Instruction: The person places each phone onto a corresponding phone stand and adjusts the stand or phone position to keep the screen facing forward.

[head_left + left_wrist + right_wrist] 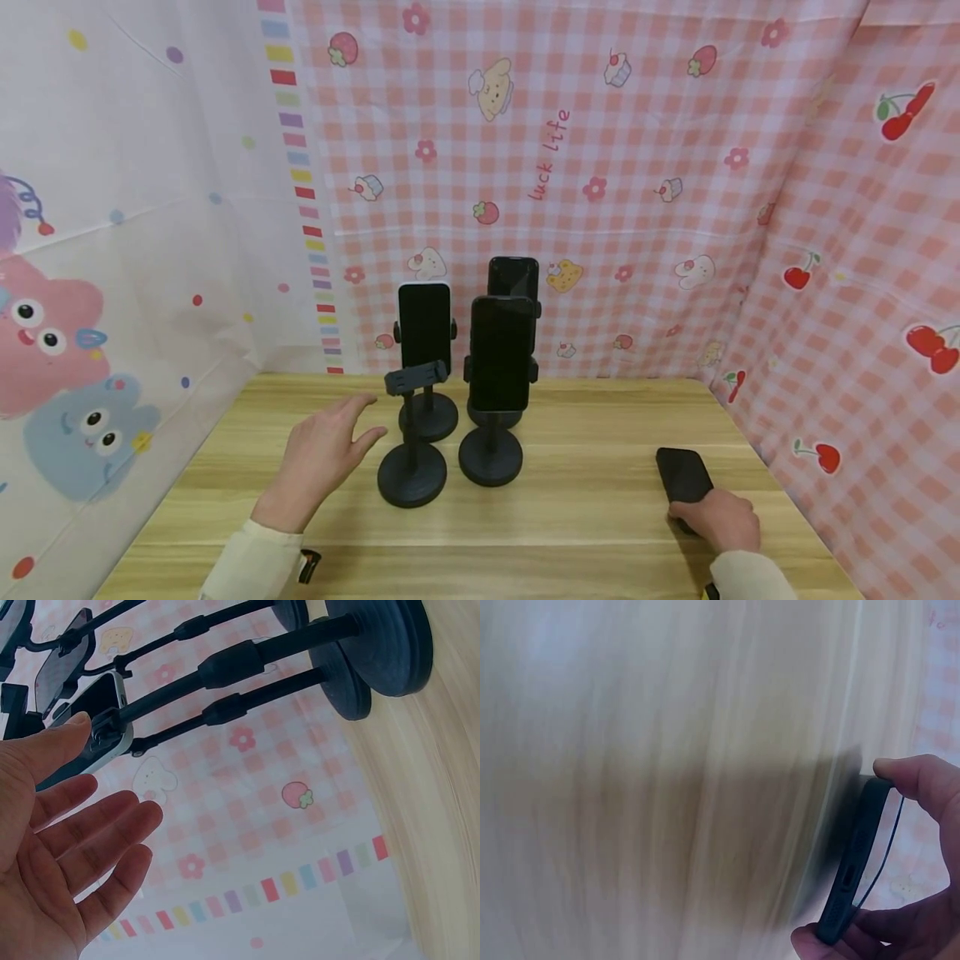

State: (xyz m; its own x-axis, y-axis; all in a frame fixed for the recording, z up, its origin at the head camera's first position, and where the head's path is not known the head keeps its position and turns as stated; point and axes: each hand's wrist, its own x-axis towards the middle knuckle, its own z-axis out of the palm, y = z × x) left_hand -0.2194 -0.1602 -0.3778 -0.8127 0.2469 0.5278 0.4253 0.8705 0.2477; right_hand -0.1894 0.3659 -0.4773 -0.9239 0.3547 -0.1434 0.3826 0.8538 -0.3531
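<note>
At the right of the table, my right hand (723,521) grips a black smartphone (684,475) by its two long edges. The right wrist view shows the thumb at one corner of the phone (853,859) and fingers at the other, its port end facing the camera. On the other side, my left hand (318,450) is held with fingers spread beside a black phone stand (412,475) whose clamp (416,377) holds no phone. In the left wrist view the left thumb overlaps that clamp; whether they touch I cannot tell.
Behind the bare stand, another stand carries a white-framed phone (424,325). To its right a black phone (500,354) sits upright in a stand, partly covering a further phone (513,275) behind. Patterned cloth (600,225) hangs around the wooden table (585,500).
</note>
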